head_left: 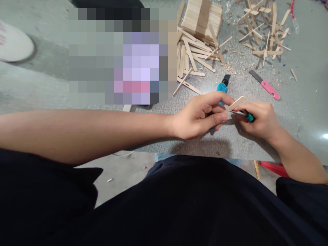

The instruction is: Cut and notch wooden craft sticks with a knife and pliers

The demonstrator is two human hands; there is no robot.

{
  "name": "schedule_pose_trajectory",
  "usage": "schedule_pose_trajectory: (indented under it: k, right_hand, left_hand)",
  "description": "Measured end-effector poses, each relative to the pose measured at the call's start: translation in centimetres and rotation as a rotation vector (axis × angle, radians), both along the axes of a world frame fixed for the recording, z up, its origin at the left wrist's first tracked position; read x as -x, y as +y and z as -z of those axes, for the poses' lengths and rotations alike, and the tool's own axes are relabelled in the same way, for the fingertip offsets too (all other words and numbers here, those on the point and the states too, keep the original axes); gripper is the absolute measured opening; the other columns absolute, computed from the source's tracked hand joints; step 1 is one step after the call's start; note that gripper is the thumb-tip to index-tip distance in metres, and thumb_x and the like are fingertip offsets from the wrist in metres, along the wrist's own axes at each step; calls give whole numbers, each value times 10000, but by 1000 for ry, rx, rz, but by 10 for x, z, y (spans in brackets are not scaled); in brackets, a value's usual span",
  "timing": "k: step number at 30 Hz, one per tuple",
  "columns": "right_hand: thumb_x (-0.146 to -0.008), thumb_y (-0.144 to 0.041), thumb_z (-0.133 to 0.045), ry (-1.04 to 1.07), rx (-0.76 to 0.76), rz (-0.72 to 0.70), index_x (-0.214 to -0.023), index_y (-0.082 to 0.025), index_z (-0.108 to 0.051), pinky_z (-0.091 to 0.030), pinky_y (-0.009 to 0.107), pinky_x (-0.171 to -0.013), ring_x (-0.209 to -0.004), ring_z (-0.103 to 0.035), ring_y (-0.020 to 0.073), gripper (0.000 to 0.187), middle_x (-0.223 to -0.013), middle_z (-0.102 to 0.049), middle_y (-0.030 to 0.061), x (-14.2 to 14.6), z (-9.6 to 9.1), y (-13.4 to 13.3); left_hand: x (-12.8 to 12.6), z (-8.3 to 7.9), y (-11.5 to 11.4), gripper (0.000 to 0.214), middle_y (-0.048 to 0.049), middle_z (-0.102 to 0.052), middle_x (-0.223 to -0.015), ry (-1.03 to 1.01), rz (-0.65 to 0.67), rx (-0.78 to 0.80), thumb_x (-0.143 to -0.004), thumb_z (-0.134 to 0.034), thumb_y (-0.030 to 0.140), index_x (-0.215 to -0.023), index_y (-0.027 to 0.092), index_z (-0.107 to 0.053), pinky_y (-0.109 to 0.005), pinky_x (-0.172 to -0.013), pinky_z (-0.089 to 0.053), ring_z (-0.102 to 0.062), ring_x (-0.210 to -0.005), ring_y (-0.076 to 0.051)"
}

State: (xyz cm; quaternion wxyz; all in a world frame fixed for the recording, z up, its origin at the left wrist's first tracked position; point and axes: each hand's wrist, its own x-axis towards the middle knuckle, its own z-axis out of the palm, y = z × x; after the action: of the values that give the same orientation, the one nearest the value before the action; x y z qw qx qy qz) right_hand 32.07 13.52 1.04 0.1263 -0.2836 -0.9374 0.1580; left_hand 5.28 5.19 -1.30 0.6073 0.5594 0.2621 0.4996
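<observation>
My left hand [202, 114] is closed, pinching a flat wooden craft stick [237, 103] between thumb and fingers, its rounded end pointing up to the right. My right hand [260, 119] wraps round a metal hand tool with a green-and-black handle [249, 117]. The tool's metal tip meets the stick close to my left fingertips; its exact kind is hidden by my fingers. Just beyond my left hand lies a blue utility knife [222, 87], partly covered by that hand. A pink-handled knife [270, 90] rests on the table past my right hand.
A banded bundle of craft sticks [189, 17] stands at the back, with loose sticks [189, 54] before it. Crossed stick pieces [266, 53] spread across the far right. Wood shavings [229, 68] litter the grey table [302, 112]. A blurred-out patch [123, 54] covers the left back.
</observation>
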Motion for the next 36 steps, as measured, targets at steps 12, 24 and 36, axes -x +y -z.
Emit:
schedule_pose_trajectory:
  k: [12, 24, 36]
  right_hand:
    - [-1024, -353, -690, 30, 59, -11, -935, -256, -774, -522, 379, -713, -743, -769, 235, 156, -849, -842, 46, 0, -5, 2]
    - [-998, -346, -749, -78, 448, -30, -843, -225, -729, -418, 297, -630, -572, -521, 105, 197, -659, -649, -45, 7, -48, -12]
    - [-970, -512, -851, -180, 963, 107, -845, -234, -678, -442, 301, -627, -670, -535, 129, 351, -723, -613, -44, 9, -57, -15]
  left_hand:
    - [-3, -3, -3, 449, 40, -679, -679, -40, 0, 71, -1089, -849, 630, -1217, 221, -714, -265, -551, -606, -671, -549, -137]
    - [-5, 11, 2, 246, 8, -756, -786, -148, 92, -46, -1129, -835, 423, -1149, 224, -692, -271, -663, -679, -784, -653, -152]
    - [-2, 16, 4, 192, -14, -760, -981, 47, -63, -321, -1229, -649, 402, -1169, 219, -652, -247, -739, -695, -810, -782, -123]
